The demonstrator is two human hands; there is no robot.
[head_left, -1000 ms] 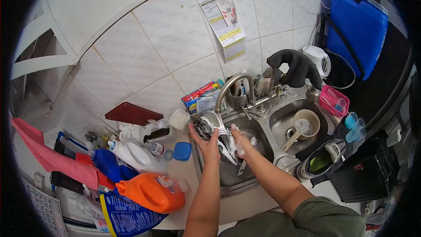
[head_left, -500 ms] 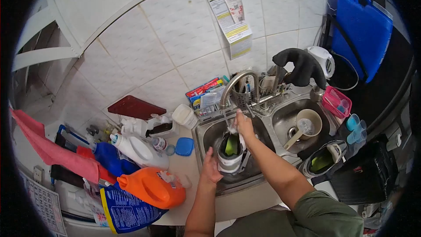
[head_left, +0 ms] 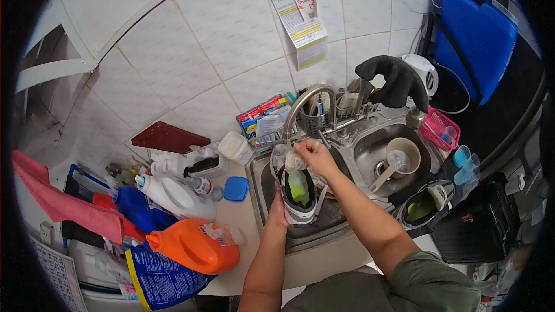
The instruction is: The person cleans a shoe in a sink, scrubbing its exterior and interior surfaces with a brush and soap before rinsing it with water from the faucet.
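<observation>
A wet shoe with a green insole (head_left: 299,188) is held upright over the left sink basin (head_left: 341,219), its opening facing up. My left hand (head_left: 278,208) grips its left side, the fingers partly hidden beneath it. Closed at the top of the shoe, my right hand (head_left: 315,155) pinches the whitish, wet shoe tongue (head_left: 293,160). The curved faucet (head_left: 312,91) stands just behind, its spout above the tongue. Another shoe (head_left: 425,208) with a green insole rests right of the sink.
A beige dipper (head_left: 404,156) lies in the right basin. On the left stand an orange jug (head_left: 193,248), a white bottle (head_left: 173,196) and a blue lid (head_left: 236,189). A pink basket (head_left: 437,132) sits beyond the right basin, and a dark cloth (head_left: 396,81) hangs behind it.
The shoe has turned from sole-up to opening-up beneath the faucet. My right hand has moved from its side to the tongue, now pulled up. The view has shifted slightly.
</observation>
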